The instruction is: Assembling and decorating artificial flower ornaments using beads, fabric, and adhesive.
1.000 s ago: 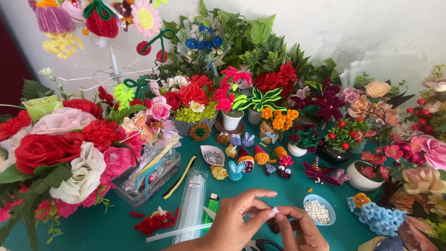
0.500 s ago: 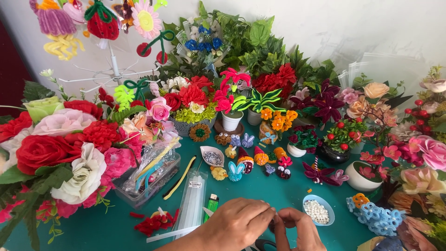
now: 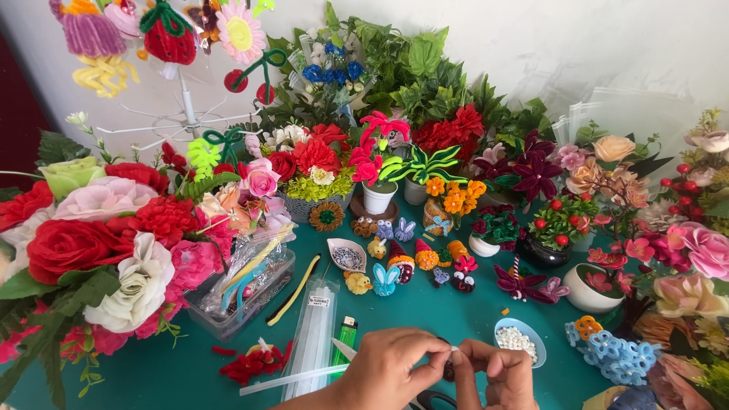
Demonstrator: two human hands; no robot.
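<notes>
**Hands pinching a small white bead**

Head view: the left hand (image 3: 391, 368) and right hand (image 3: 497, 373) meet fingertip to fingertip at the lower edge, both closed in a pinch on a tiny white bead (image 3: 454, 349). Just right of the right hand stands a bowl of white beads (image 3: 518, 339); left of the left hand lie a green lighter (image 3: 345, 338) and a clear packet (image 3: 313, 334) on the teal table (image 3: 152, 372).

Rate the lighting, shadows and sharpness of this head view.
Head view: even, soft daylight, no harsh glare; faint shadows under the left hand and right hand; the table and white bead dish are sharp; edges bulge slightly from wide-angle distortion.
</notes>
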